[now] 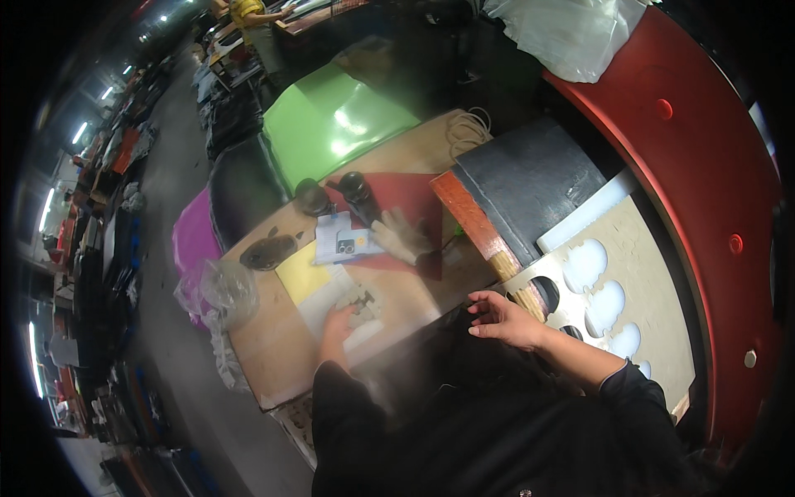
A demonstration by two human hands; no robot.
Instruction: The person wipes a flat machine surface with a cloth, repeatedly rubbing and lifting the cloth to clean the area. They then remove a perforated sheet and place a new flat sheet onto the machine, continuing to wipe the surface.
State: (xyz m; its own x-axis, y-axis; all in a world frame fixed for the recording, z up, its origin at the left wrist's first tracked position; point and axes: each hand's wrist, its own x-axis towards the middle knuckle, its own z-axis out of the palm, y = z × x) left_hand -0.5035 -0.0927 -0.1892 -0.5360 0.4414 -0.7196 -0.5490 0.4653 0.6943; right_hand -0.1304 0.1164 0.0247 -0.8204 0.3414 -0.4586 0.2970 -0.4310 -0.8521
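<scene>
left hand (338,321): fingers pressed onto pale cut pieces (362,305) at 9 o'clock of right hand; pieces blurred.
right hand (503,319): fingers spread, empty, over dark sheet (464,348).
around: glove (403,236) at 12; cutout board (629,273) at 3.

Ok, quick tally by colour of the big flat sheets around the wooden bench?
Green sheet: 1
Dark red sheet: 1
Yellow sheet: 1
Magenta sheet: 1
Total: 4
The left hand rests on small pale cut pieces; the right hand hovers open.
</scene>
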